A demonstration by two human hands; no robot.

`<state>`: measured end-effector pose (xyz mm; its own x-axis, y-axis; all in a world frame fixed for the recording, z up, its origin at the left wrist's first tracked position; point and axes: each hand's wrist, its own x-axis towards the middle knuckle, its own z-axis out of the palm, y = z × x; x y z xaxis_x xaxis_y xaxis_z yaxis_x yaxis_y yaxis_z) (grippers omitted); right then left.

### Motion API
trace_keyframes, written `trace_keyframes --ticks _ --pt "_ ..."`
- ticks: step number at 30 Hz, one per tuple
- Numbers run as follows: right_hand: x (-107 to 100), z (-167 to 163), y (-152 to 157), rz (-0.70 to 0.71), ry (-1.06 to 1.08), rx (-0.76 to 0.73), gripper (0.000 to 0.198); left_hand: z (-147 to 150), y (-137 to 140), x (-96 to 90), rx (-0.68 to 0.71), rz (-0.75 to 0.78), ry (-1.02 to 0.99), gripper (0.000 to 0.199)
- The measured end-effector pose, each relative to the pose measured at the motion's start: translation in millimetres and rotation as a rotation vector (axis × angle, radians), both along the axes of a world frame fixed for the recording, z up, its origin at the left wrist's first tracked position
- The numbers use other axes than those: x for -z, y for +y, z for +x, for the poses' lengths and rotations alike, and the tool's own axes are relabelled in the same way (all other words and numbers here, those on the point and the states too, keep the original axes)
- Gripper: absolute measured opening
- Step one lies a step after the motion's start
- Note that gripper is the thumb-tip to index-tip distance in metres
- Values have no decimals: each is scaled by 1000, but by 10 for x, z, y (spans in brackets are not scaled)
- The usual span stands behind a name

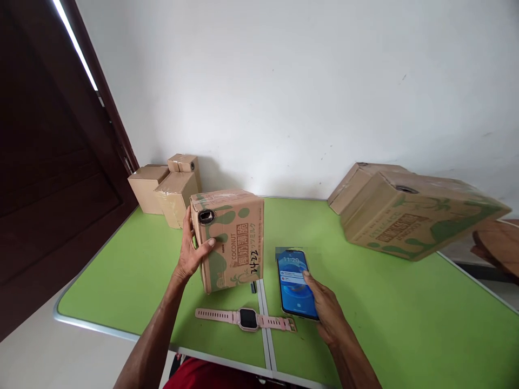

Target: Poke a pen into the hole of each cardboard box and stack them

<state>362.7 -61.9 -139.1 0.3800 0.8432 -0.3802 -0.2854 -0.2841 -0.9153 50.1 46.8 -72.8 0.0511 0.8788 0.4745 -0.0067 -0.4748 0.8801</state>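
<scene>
A brown cardboard box (233, 243) with green print and a dark oval hole is tilted in my left hand (192, 248), thumb across its printed face and the other fingers behind its left side. My right hand (326, 305) grips a smartphone (298, 283), its screen lit and showing 11:20, with the thumb at the right edge. Between me and the box, a pink smartwatch (247, 319) lies stretched out on the green table (133, 270), its screen dark. A small dark object (253, 287), too small to name, shows just below the box.
Several plain cardboard boxes (176, 197) stand at the back left, one small box (183, 162) raised among them. At the right, another printed box (417, 216) is tilted in front of a further box (357, 181), with another person's hand (498, 246) beside it. A white wall (292, 97) rises behind the table.
</scene>
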Motion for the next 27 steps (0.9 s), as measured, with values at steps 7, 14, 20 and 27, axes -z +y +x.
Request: trace_keyframes --ticks 7,14,20,27 --pt "97 -58 75 34 -174 -49 56 4 7 -8 -12 20 18 110" --pt "113 15 85 -5 -535 -37 51 1 -4 -1 -11 -17 3 117" --pt "-45 67 19 14 -808 -65 36 19 -29 -34 1 -36 -22 119" --pt "-517 -132 207 170 -764 -138 55 33 -75 -70 75 -92 -123 112"
